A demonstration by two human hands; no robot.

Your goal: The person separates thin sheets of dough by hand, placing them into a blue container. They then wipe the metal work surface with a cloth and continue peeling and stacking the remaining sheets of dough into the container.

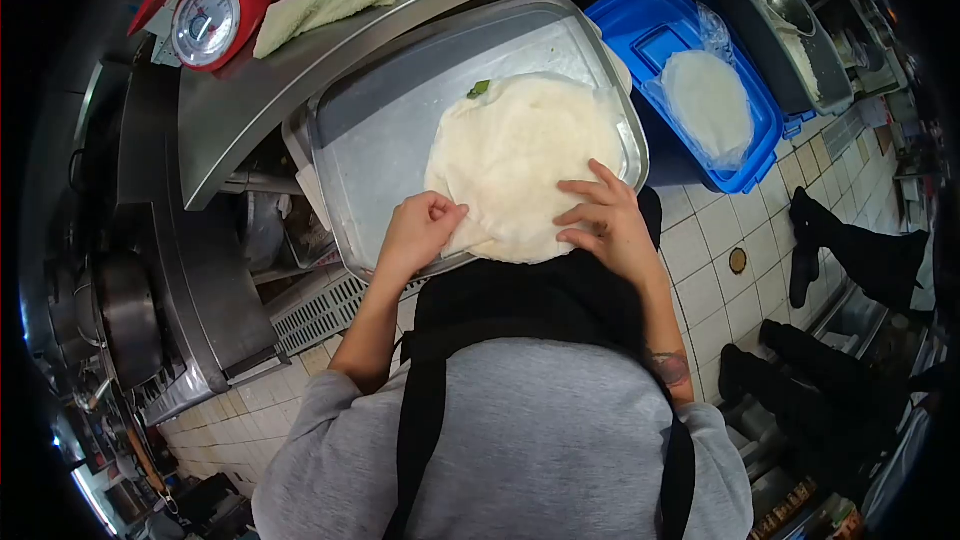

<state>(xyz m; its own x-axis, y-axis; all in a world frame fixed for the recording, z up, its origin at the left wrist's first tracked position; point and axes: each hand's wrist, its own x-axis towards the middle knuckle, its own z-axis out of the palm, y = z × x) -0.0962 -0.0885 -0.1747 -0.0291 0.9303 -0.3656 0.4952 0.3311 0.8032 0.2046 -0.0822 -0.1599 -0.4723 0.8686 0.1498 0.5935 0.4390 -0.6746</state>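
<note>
A pale, round sheet of dough (530, 165) lies over the right part of a large metal tray (380, 140), its near edge reaching the tray's rim. A bit of green leaf (478, 90) pokes out at its far edge. On the left, my left hand (422, 230) pinches the dough's edge between thumb and fingers, where the sheet looks folded. My right hand (612, 225) rests on the right side with fingers spread, the tips touching the dough. What lies under the sheet is hidden.
Above the tray runs a steel counter (440, 2) with a red dial scale (222, 15) and a folded cloth (330, 2). At right, a blue bin lid (645, 15) holds a plastic-wrapped round stack (708, 100). Other people's dark-clothed legs (850, 240) stand on the tiled floor (705, 280).
</note>
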